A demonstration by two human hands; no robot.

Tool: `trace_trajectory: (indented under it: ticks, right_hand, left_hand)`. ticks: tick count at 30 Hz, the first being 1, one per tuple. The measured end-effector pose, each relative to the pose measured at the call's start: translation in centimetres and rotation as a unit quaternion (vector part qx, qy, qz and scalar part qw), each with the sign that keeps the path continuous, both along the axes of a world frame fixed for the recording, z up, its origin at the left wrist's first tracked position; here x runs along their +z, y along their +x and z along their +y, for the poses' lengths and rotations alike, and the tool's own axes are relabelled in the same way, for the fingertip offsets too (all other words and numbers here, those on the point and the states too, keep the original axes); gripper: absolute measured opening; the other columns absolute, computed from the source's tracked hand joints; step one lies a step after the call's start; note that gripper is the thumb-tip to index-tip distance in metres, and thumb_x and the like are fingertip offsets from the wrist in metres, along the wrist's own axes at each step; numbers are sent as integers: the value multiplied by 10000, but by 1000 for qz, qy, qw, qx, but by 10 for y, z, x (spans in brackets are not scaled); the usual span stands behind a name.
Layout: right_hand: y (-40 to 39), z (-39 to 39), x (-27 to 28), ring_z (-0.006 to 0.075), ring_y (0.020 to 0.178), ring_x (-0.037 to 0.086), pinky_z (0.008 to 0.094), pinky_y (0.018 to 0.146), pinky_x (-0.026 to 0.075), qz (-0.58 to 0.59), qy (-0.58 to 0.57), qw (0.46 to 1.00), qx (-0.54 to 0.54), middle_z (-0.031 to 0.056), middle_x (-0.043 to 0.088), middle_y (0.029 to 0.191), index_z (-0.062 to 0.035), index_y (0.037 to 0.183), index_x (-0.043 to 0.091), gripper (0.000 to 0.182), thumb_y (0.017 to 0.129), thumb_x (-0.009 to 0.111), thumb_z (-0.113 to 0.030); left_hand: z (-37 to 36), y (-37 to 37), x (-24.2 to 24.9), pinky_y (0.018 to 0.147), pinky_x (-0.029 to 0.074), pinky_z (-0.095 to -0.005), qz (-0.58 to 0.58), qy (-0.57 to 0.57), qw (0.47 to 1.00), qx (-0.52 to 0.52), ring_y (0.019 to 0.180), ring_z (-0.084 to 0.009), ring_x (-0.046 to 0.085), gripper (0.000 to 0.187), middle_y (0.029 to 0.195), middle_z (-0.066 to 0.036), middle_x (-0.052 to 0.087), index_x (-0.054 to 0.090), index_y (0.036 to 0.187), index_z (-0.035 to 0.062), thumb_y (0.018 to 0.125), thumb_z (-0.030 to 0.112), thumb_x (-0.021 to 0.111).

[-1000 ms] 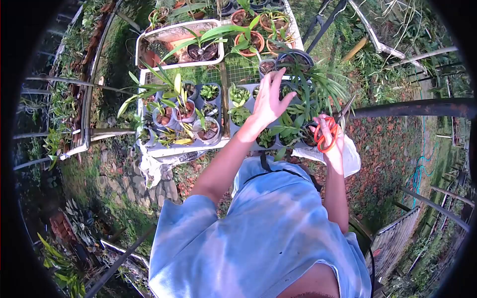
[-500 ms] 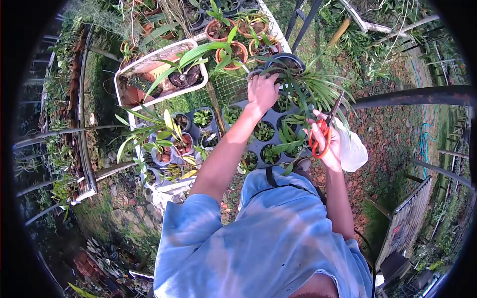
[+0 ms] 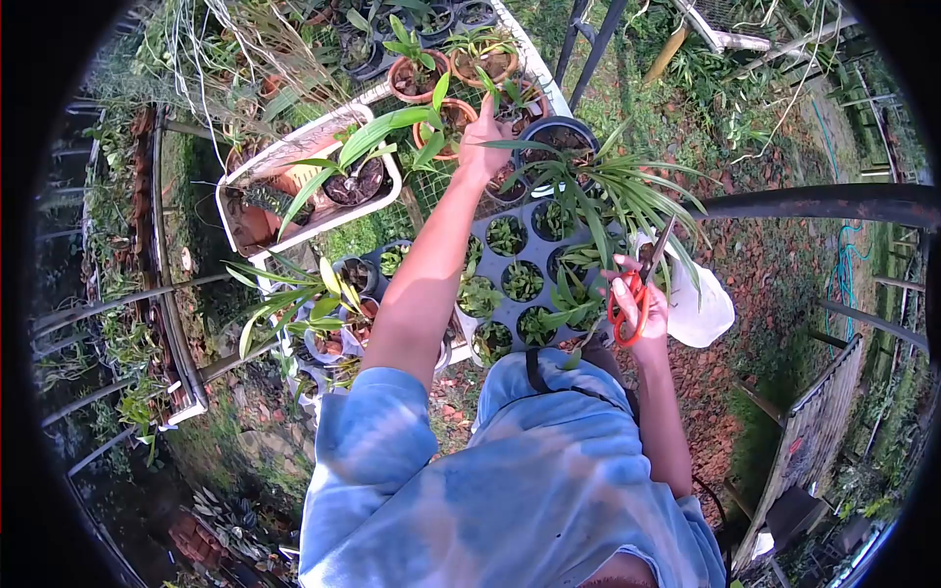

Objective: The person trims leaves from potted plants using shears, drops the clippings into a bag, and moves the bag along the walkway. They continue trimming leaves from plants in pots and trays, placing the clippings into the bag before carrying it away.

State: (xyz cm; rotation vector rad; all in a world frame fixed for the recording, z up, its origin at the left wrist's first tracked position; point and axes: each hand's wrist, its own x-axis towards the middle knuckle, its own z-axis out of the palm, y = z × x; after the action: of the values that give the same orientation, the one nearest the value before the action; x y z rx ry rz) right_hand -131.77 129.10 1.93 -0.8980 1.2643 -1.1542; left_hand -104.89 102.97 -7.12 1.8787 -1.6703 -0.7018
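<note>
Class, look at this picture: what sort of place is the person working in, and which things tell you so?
Probably an outdoor plant nursery or garden: potted plants on a wire-mesh bench, a dark seedling tray, and orange-handled scissors in the right hand.

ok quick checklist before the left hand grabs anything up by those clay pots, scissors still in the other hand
1. Left hand at the clay pots: ok, fingers over them.
2. Grip on any pot: cannot tell, leaves hide the fingers.
3. Orange scissors secure in the right hand: ok, fingers through the handles.
4. Blades away from the left arm: ok, they point up beside the long-leaved plant.
5. Seedling tray under the reaching arm: ok, its pots stand upright.
</note>
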Motion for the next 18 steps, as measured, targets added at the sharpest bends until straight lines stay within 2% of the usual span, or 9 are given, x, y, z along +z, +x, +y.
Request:
trace_trajectory:
  ticks: [3, 5, 6, 7, 8, 11, 12, 15, 18]
  right_hand:
    - [6, -1, 6, 37, 758, 556, 203, 677, 444, 11, 3, 1000, -9, 2, 665, 936, -13, 1307, 598, 353, 961, 664, -45]
    - [9, -1, 8, 50, 780, 575, 220, 696, 469, -21, 30, 999, -23, 38, 682, 1052, -15, 1249, 634, 293, 959, 663, -44]
    - [3, 1, 1, 74, 793, 597, 246, 749, 509, -15, 37, 999, -14, 80, 644, 1233, -8, 1114, 674, 159, 960, 659, -45]
    - [2, 1, -1, 86, 822, 610, 254, 765, 517, -15, 40, 999, -14, 84, 631, 1255, -5, 1076, 675, 124, 960, 655, -43]
    - [1, 0, 1, 98, 851, 623, 262, 780, 525, -15, 42, 999, -15, 88, 619, 1276, -1, 1038, 675, 90, 961, 652, -41]
    - [2, -6, 6, 134, 950, 648, 282, 821, 541, -11, 55, 998, -24, 95, 611, 1290, 6, 996, 667, 62, 962, 646, -41]
    - [2, -7, 7, 146, 985, 654, 288, 833, 546, -9, 62, 998, -28, 96, 613, 1286, 9, 994, 663, 62, 963, 644, -41]
    - [-1, -12, 3, 168, 1070, 647, 295, 838, 544, 2, 44, 999, -9, 104, 611, 1289, 13, 971, 671, 66, 964, 642, -45]
    - [-3, -15, 0, 169, 1092, 633, 310, 884, 543, -29, 91, 995, -2, 111, 601, 1304, 23, 905, 674, 96, 963, 639, -45]
  left_hand:
    - [-17, -8, -5, 862, 548, -455, 88, -21, 994, -65, 925, -354, 719, 745, 952, -183, 745, 339, 1554, 110, 891, 230, 656]
    - [-28, -16, -3, 855, 552, -432, 73, 2, 995, -68, 920, -325, 723, 726, 953, -167, 750, 377, 1541, 106, 891, 237, 672]
    - [-32, -18, -2, 857, 550, -414, 58, 23, 995, -81, 927, -309, 725, 720, 951, -163, 752, 381, 1538, 94, 894, 235, 671]
    - [-36, -21, -1, 860, 548, -396, 43, 44, 994, -95, 934, -292, 727, 714, 949, -158, 755, 386, 1535, 83, 898, 233, 670]
    - [-36, -23, -6, 886, 548, -416, 30, 44, 995, -90, 964, -316, 723, 571, 1010, -171, 750, 524, 1437, 113, 900, 248, 665]
    - [-36, -25, -22, 905, 548, -440, -34, 30, 997, -70, 981, -353, 713, 470, 1052, -184, 740, 592, 1337, 83, 900, 241, 661]
    - [-31, -24, -29, 906, 550, -451, -44, -25, 996, -72, 984, -376, 705, 415, 1051, -191, 734, 620, 1291, 74, 902, 212, 651]
    - [-29, -15, -37, 883, 557, -451, -10, -94, 992, -84, 984, -379, 704, 396, 1051, -203, 726, 625, 1284, 74, 908, 197, 638]
    - [-29, -11, -27, 829, 564, -433, 2, -65, 995, -80, 923, -353, 715, 385, 1023, -204, 722, 614, 1289, 46, 923, 167, 619]
